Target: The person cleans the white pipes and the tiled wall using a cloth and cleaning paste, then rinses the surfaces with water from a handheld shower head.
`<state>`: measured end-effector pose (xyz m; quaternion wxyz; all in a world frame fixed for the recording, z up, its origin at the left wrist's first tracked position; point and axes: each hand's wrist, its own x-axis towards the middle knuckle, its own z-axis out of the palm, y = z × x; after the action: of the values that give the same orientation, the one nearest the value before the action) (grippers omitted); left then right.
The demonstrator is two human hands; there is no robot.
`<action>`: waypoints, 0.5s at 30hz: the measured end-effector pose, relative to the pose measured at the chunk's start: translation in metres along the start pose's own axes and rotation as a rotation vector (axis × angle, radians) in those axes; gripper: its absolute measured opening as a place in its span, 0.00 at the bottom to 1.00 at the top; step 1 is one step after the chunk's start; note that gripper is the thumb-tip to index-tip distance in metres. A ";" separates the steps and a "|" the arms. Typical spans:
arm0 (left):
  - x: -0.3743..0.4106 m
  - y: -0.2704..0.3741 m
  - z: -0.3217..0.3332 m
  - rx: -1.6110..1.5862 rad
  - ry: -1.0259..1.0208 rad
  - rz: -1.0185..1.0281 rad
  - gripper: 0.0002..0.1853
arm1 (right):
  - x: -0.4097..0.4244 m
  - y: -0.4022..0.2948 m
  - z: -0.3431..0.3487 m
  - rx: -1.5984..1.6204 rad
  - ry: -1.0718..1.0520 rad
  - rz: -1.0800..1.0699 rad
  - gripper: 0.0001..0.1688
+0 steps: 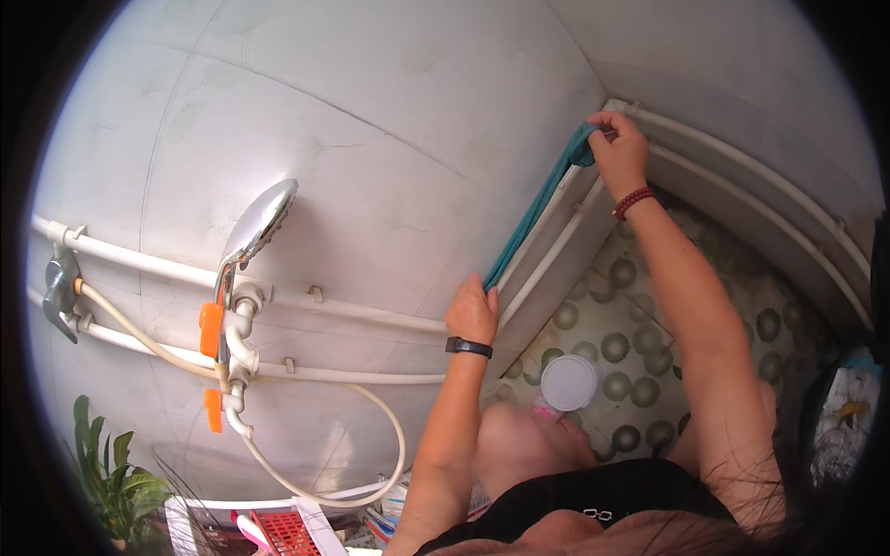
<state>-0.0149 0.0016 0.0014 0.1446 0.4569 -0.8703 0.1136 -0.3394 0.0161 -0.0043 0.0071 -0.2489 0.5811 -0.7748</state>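
Note:
A teal cloth (532, 212) is drawn out in a long narrow strip beside the white pipes along the wall. My left hand (473, 311), with a black band on its wrist, holds the cloth's lower end near the bend of the pipes. At the upper end, close to the wall corner, my right hand (617, 142) pinches the cloth between thumb and fingers; a dark red bead bracelet circles that wrist. The upper white pipe (535, 240) runs just beside the cloth.
A chrome shower head (261, 219) and orange-handled valves (211, 330) are at the left, with a looping hose (402, 445). Below are a red plastic basket (285, 532) and a green plant (122, 479). A round white lid (569, 383) is low down, above the patterned floor (615, 347).

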 end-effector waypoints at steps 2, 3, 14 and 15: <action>-0.002 0.001 0.006 0.030 -0.102 0.043 0.11 | -0.005 -0.014 -0.009 0.240 -0.037 0.152 0.08; 0.001 0.003 0.010 0.036 -0.145 0.071 0.11 | -0.006 -0.021 -0.018 0.274 -0.029 0.154 0.07; 0.056 0.073 -0.088 -1.365 0.286 -0.226 0.06 | -0.107 -0.054 0.010 0.786 -0.551 0.306 0.09; 0.056 0.064 -0.080 -1.515 0.248 -0.282 0.06 | -0.127 -0.064 0.014 0.794 -0.647 0.374 0.10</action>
<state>-0.0869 0.0207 0.0917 0.5264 0.3239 -0.6218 -0.4810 -0.2043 0.0621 0.0086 0.4166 -0.3452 0.2463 -0.8041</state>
